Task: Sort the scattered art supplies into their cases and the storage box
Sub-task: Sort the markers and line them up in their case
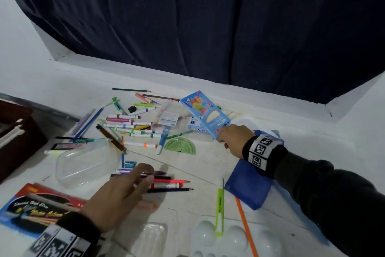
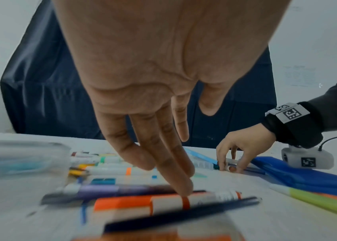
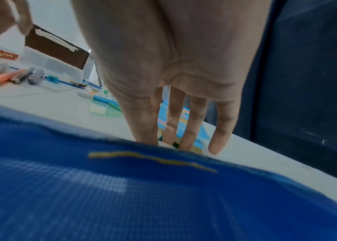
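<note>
My left hand (image 1: 133, 184) reaches flat over a small cluster of pencils and markers near the table's front. Its straight fingertips (image 2: 184, 190) touch an orange-and-white marker (image 2: 163, 203), and nothing is gripped. A red pencil (image 1: 177, 181) and a dark blue pencil (image 1: 173, 190) lie beside that marker. Farther right, my right hand (image 1: 233, 138) grips the near end of a light-blue coloured-pencil box (image 1: 205, 115), tilted up off the table. In the right wrist view its fingers (image 3: 192, 124) lie against the box (image 3: 203, 132). Many markers (image 1: 133, 125) lie scattered behind.
A clear plastic case (image 1: 83, 163) lies open at the left, with a brown storage box (image 1: 16, 136) beyond it. A blue zip pouch (image 1: 248, 184) sits under my right wrist. A green protractor (image 1: 180, 146), a watercolour pack (image 1: 31, 209) and a white palette (image 1: 229, 238) are nearby.
</note>
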`<state>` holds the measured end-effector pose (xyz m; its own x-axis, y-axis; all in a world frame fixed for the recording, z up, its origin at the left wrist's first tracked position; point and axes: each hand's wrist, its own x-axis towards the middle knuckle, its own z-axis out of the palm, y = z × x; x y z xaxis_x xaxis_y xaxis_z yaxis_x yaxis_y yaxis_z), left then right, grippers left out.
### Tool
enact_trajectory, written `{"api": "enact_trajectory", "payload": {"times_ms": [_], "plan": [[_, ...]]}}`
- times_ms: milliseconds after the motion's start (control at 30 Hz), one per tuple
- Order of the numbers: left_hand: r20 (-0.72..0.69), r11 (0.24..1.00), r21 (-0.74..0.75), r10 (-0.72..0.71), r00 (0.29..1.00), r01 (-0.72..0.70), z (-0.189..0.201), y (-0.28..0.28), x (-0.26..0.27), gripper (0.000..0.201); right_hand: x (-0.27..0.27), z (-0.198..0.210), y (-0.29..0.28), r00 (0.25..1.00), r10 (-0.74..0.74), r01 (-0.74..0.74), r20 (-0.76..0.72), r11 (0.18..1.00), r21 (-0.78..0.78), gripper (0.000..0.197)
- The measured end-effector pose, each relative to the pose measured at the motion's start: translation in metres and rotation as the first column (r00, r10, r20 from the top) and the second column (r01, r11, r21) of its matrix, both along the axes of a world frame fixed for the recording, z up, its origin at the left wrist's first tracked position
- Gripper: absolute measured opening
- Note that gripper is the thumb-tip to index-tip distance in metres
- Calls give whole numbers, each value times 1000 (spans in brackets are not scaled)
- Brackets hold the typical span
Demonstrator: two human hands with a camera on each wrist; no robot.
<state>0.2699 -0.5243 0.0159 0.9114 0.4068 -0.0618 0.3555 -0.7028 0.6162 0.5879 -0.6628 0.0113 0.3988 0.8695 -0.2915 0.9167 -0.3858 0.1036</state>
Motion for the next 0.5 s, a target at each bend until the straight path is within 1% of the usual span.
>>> {"api": "enact_trajectory", "payload": {"times_ms": [100,167,233,267,300,333,367,400,433,467,500], "plan": [[38,999,32,-16,999,15,18,1,30,31,-3,0,1,997,53,-53,50,998,18,20],[94,996,67,-61,994,54,31,5,59,31,-4,-1,-5,997,74,-76,21,992,103,11],[141,991,107,-99,985,85,41,9,95,26,-6,4,-15,994,33,-4,-103,964,267,3],[157,987,127,-117,981,98,45,10,115,23,-6,8,-22,980,-2,76,-200,929,362,5],[165,982,148,-142,976,117,46,12,137,23,-8,12,-30,949,-28,176,-314,873,455,6],[167,975,172,-172,971,143,45,12,158,23,-10,19,-37,904,-34,285,-426,791,541,7],[152,966,191,-203,967,173,42,14,179,24,-12,25,-45,852,-20,390,-523,692,608,7],[121,956,208,-233,965,205,38,15,200,24,-15,32,-53,800,-9,487,-600,595,640,7],[79,945,224,-260,962,237,33,14,220,26,-16,37,-61,761,-4,557,-648,515,651,7],[30,933,240,-282,959,267,27,13,239,27,-18,42,-68,746,-16,597,-665,459,658,7],[-18,920,263,-296,955,290,22,11,257,29,-19,45,-75,745,-32,614,-666,423,666,8]]}}
